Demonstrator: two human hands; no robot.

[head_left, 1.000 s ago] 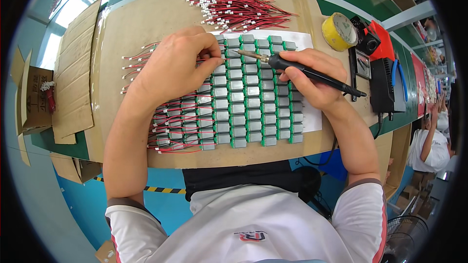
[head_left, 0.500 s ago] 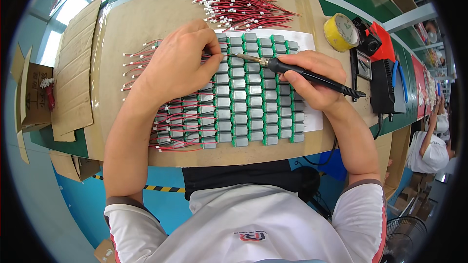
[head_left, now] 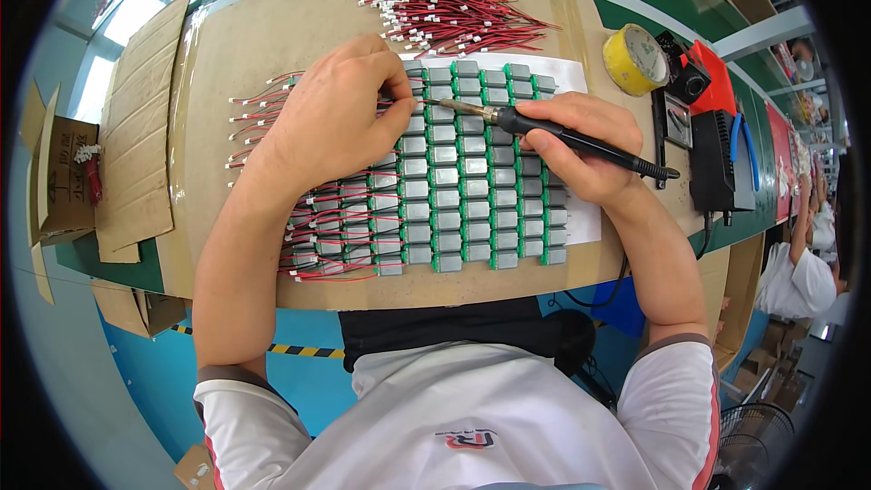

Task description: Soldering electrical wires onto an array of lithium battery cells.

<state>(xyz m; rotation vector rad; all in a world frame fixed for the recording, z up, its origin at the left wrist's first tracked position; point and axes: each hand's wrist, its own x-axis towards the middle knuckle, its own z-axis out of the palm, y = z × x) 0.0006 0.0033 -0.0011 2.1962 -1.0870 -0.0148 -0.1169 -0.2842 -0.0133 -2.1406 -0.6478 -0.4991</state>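
Note:
Rows of small grey blocks with green ends (head_left: 474,189) cover a white sheet (head_left: 585,218) on the bench. My left hand (head_left: 349,118) is over the upper left of the rows, its thumb and forefinger pinched on a thin red wire (head_left: 421,102); most of the wire is hidden by the fingers. In my right hand (head_left: 594,145) is a soldering iron (head_left: 562,132) with a black handle, held like a pen. Its tip points left and meets the block row just beside the pinched fingertips. Red and black leads with white plugs (head_left: 313,227) stick out from the left-hand blocks.
A heap of red and black leads (head_left: 454,14) lies at the far side. To the right stand a yellow tape roll (head_left: 635,60), a black soldering station (head_left: 712,163) and blue-handled pliers (head_left: 744,150). Cardboard (head_left: 145,127) leans at the left. Another person (head_left: 798,277) works at far right.
Almost nothing differs; my right hand and the iron's rear end have shifted very slightly. The left hand keeps its pinch. At far right, the other person has moved their arms.

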